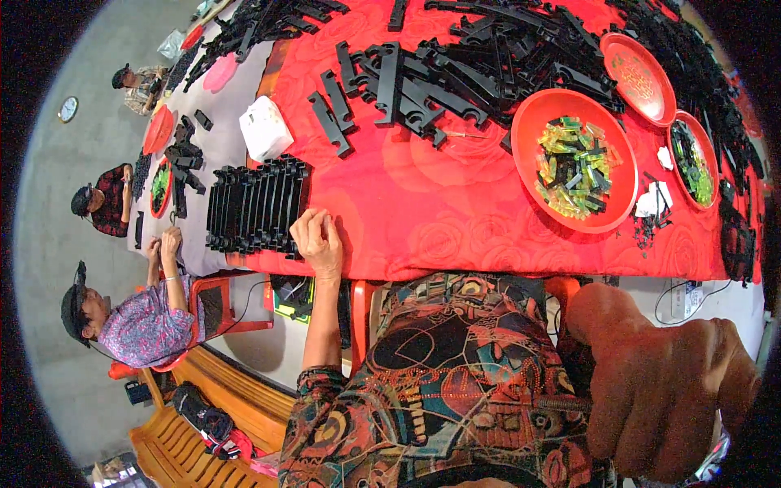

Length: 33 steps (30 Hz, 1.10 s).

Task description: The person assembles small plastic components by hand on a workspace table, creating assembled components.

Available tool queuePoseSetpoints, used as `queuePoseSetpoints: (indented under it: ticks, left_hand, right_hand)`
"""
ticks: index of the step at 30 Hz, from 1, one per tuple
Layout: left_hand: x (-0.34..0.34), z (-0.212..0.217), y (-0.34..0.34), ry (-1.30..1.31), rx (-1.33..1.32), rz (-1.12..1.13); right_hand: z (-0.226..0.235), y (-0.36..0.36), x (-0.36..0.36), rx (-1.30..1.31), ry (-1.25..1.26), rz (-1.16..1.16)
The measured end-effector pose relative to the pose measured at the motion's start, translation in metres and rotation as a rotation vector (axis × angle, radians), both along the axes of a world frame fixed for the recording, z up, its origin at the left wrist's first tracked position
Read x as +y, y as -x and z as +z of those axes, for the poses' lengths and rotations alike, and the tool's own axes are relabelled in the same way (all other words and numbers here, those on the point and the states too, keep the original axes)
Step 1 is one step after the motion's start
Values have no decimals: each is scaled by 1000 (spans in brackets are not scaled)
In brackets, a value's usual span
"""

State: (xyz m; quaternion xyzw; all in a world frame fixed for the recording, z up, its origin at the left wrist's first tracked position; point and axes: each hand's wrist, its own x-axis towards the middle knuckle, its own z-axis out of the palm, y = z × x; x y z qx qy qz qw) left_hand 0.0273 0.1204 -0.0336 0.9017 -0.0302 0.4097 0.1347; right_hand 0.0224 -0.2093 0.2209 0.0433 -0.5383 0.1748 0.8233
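Observation:
My left hand rests at the table's near edge, its fingers curled in with nothing visible in them. Right beside it lies a neat row of long black plastic parts, packed side by side; the fingers are close to the row's right end, and I cannot tell if they touch it. My right hand looms large at the lower right, off the table and close to the camera. Its fingers are bent and pressed together, with the tips hidden, so whatever they may hold does not show.
A red bowl of small yellow-green and dark pieces stands on the red cloth. Behind it heap loose black parts. A white tissue pack is at left, other red bowls at right. A co-worker sits at left.

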Motion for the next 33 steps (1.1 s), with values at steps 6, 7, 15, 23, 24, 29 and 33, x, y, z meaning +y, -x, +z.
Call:
queuePoseSetpoints:
  ticks: [6, 7, 15, 23, 24, 29, 33]
  left_hand:
    - [-19, 9, -15, -7, 4, -34]
    - [-23, 14, -20, 41, -4, -58]
    - [-71, 32, -139, 351, 393, -47]
    - [-73, 13, -189, 899, 711, -189]
    - [-74, 13, -187, 970, 698, -229]
    - [-62, 31, -160, 1176, 834, -418]
    - [-69, 47, -102, 1095, 732, -459]
  right_hand:
    - [-3, -4, -9, -35, -68, 31]
    - [-10, 20, -33, -40, -76, 54]
    - [-63, 39, -91, 202, 324, -474]
    - [-131, 60, -68, 965, 675, -670]
    - [-140, 57, -69, 1039, 682, -638]
    - [-166, 40, -86, 1100, 685, -555]
    - [-167, 24, -105, 1072, 953, -920]
